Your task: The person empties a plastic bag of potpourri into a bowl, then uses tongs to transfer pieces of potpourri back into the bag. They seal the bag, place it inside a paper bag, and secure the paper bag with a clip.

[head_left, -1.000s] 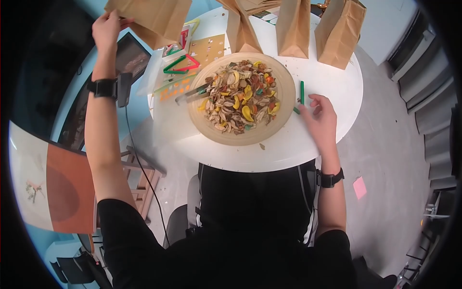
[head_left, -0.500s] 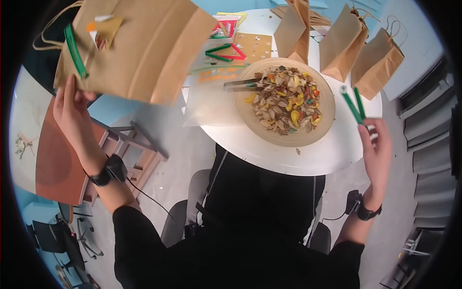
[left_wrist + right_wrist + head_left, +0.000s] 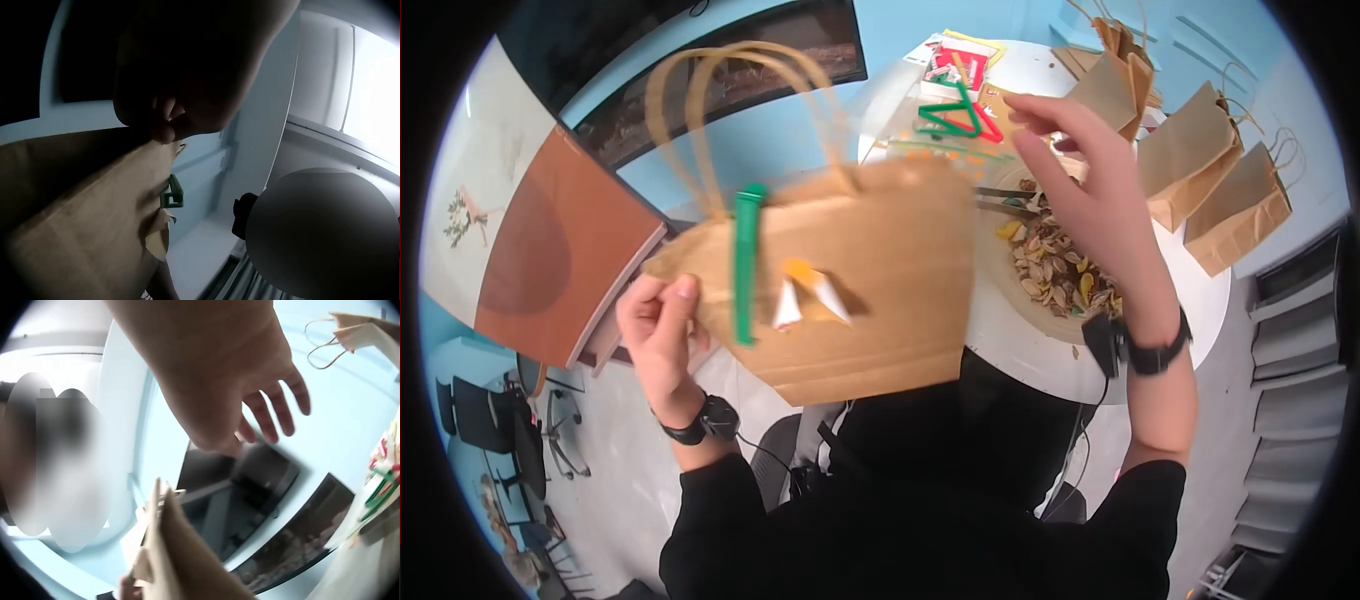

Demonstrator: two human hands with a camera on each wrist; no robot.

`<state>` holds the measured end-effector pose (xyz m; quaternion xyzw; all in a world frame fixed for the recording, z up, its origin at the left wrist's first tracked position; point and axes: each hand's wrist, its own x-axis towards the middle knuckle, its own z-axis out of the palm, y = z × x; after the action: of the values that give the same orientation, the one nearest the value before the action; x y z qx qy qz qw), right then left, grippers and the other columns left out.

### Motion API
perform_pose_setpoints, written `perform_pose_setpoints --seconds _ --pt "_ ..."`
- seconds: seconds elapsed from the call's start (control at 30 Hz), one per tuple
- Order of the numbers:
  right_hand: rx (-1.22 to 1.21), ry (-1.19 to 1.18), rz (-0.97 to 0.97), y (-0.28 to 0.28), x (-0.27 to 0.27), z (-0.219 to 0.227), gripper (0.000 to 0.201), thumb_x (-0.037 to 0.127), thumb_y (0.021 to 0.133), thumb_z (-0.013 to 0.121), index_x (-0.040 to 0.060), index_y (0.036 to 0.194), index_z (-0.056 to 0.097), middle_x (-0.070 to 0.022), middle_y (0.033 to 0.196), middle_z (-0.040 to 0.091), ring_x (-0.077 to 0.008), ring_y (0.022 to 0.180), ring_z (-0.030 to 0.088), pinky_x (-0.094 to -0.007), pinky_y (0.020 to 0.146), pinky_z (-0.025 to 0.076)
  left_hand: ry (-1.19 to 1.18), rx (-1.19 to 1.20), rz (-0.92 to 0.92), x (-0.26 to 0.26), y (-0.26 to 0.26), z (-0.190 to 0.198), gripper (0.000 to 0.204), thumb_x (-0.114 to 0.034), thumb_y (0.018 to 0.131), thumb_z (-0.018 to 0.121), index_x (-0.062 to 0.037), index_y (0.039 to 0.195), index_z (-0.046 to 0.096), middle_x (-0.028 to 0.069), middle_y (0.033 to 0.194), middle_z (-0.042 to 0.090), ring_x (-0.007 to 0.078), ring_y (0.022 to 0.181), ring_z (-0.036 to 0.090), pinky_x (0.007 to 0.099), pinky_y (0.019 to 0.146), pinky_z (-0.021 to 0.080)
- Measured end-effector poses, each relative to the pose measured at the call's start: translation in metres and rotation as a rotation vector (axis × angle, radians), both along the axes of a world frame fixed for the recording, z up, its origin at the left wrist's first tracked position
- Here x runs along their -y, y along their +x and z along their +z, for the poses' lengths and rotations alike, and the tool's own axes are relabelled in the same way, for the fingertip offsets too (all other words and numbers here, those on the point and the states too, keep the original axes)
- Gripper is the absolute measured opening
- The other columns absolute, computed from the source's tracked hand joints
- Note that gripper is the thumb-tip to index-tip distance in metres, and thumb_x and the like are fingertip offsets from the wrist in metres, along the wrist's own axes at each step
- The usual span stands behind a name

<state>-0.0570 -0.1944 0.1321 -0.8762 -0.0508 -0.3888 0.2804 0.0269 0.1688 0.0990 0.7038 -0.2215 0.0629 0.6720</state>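
Note:
My left hand (image 3: 662,335) pinches the left edge of a brown paper bag (image 3: 890,290), held up in front of my body with its twisted handles on top. A green bag clip (image 3: 745,265) is attached near its upper edge, beside a small white and orange paper piece (image 3: 825,295). The left wrist view shows the fingers (image 3: 165,122) at the bag's edge, above the green clip (image 3: 173,192). My right hand (image 3: 1090,180) hangs over the bowl with fingers extended and nothing in them. Close by its fingertips lie green and red clips (image 3: 948,122).
A round bowl (image 3: 1040,310) of dried petals stands on the white table (image 3: 1190,300), partly hidden by my right hand and the bag. Tongs (image 3: 1005,196) reach into it. Several upright paper bags (image 3: 1238,205) line the right side. A small box with red contents (image 3: 952,75) sits at the back.
The left hand has brought the bag down and toward the middle, handles now upright. My right hand has let go of a green clip and moved left over the bowl; more green shows among the back clips.

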Motion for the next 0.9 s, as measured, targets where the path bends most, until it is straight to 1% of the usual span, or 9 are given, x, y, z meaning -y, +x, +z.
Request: perform_pose_setpoints --seconds 0.1,0.27,0.37,0.43,0.53,0.6,0.7,0.77,0.9 --pt "0.039 -0.037 0.148 -0.041 -0.033 0.016 0.017 0.009 0.087 0.066 0.003 0.103 0.069 -0.0057 0.083 0.066 -0.0132 0.07 0.06 -0.0244 0.064 0.045 0.027 -0.049 -0.104 0.006 -0.002 -0.013 0.016 -0.011 0.091 0.067 0.0049 0.096 0.067 0.0008 0.065 0.06 0.0045 0.045 0.045 0.0183 0.041 0.033" --pt "0.02 -0.122 0.321 -0.04 -0.065 0.029 0.029 0.016 0.072 0.08 0.0058 0.098 0.069 -0.0035 0.064 0.052 -0.0148 0.056 0.051 -0.0265 0.05 0.038 0.024 0.029 -0.138 0.03 -0.023 -0.009 0.016 -0.011 0.087 0.069 0.0045 0.091 0.069 0.0011 0.064 0.06 0.0053 0.045 0.045 0.0196 0.042 0.032" --pt "-0.129 -0.133 0.391 -0.025 -0.077 0.034 0.029 0.02 0.073 0.08 0.0066 0.096 0.068 -0.0024 0.059 0.045 -0.0166 0.055 0.048 -0.029 0.05 0.036 0.026 0.053 -0.089 0.033 -0.036 -0.002 0.014 -0.01 0.083 0.07 0.0042 0.082 0.069 0.0035 0.064 0.06 0.0068 0.045 0.045 0.0204 0.042 0.031" --pt "-0.335 -0.189 0.475 -0.018 -0.074 0.04 0.027 0.021 0.076 0.078 0.0062 0.096 0.067 -0.0022 0.063 0.049 -0.0149 0.056 0.048 -0.0288 0.051 0.036 0.023 0.11 -0.106 0.027 -0.035 0.0 0.015 -0.01 0.083 0.071 0.0043 0.081 0.069 0.0042 0.064 0.06 0.0073 0.045 0.045 0.0206 0.041 0.031" --pt "-0.527 0.059 0.52 -0.023 -0.072 0.065 0.019 0.021 0.085 0.072 0.0056 0.095 0.066 -0.0004 0.068 0.055 -0.0097 0.059 0.05 -0.0254 0.053 0.037 -0.004 0.09 -0.071 0.021 -0.034 -0.001 0.015 -0.01 0.082 0.071 0.0042 0.08 0.067 0.0054 0.067 0.06 0.0072 0.046 0.046 0.0208 0.041 0.032" --pt "-0.248 0.343 0.538 -0.021 -0.06 0.064 0.018 0.022 0.089 0.068 0.0047 0.095 0.067 0.0015 0.07 0.058 -0.0063 0.06 0.05 -0.0231 0.054 0.038 -0.025 0.078 -0.097 0.012 -0.028 -0.004 0.017 -0.012 0.083 0.071 0.0047 0.083 0.067 0.006 0.069 0.061 0.0069 0.045 0.046 0.02 0.04 0.032" --pt "-0.051 0.508 0.354 -0.017 -0.004 0.072 0.023 0.025 0.096 0.061 0.0026 0.096 0.067 0.0042 0.074 0.06 -0.0032 0.063 0.052 -0.0186 0.057 0.041 -0.013 0.052 -0.07 -0.005 -0.014 -0.019 0.021 -0.014 0.086 0.07 0.006 0.089 0.068 0.0049 0.066 0.06 0.0061 0.043 0.045 0.0193 0.038 0.03" --pt "-0.163 0.634 0.344 0.004 0.047 0.058 0.025 0.028 0.096 0.061 0.0034 0.094 0.067 0.0035 0.075 0.062 -0.0023 0.063 0.054 -0.0176 0.059 0.044 -0.019 0.002 -0.098 -0.021 -0.007 -0.028 0.022 -0.015 0.088 0.069 0.0067 0.092 0.068 0.0038 0.064 0.06 0.0054 0.042 0.043 0.0193 0.037 0.029" --pt "-0.567 0.745 0.035 0.049 0.106 -0.001 0.027 0.035 0.093 0.065 0.0081 0.091 0.065 0.0019 0.076 0.064 -0.0019 0.062 0.057 -0.0172 0.061 0.048 -0.061 -0.071 -0.146 -0.035 0.003 -0.048 0.024 -0.015 0.09 0.066 0.0077 0.098 0.067 0.002 0.059 0.058 0.0047 0.04 0.041 0.0199 0.037 0.029"
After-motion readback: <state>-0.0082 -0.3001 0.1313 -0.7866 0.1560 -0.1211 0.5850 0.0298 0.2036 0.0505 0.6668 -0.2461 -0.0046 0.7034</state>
